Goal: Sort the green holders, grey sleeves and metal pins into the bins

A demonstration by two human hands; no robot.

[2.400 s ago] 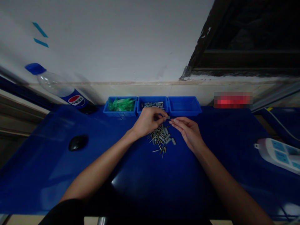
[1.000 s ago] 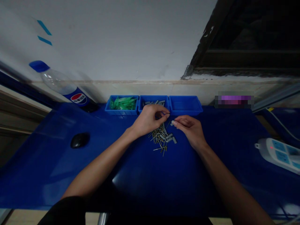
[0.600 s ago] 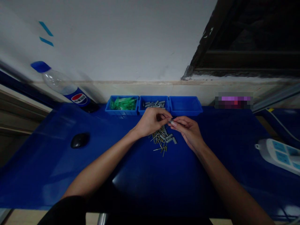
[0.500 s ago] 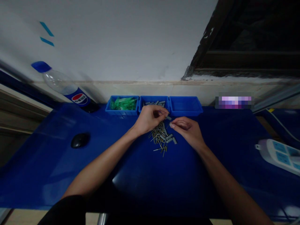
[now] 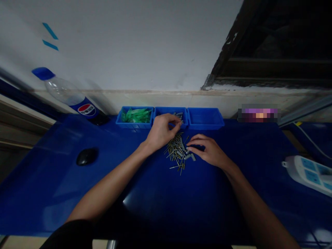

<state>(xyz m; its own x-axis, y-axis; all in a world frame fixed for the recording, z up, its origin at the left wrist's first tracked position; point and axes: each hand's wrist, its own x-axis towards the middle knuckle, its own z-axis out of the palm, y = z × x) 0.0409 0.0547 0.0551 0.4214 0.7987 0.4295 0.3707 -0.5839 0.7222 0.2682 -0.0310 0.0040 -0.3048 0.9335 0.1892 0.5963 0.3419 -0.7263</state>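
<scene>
A pile of small metal pins and grey sleeves (image 5: 178, 152) lies on the blue table (image 5: 64, 186). My left hand (image 5: 162, 130) reaches over the front rim of the middle blue bin (image 5: 169, 111), its fingertips pinched on a small grey piece. My right hand (image 5: 209, 150) rests low on the table at the right edge of the pile, fingers curled, thumb and forefinger touching a grey sleeve. A left bin (image 5: 135, 116) holds green plastic parts. The right bin (image 5: 204, 117) shows only its blue inside.
A cola bottle (image 5: 70, 98) lies at the back left against the wall. A black mouse (image 5: 86, 156) sits on the left of the table. A white power strip (image 5: 308, 171) lies at the right edge.
My hands had met above the pile; now the left has moved back to the middle bin and the right has dropped down onto the pile's right edge.
</scene>
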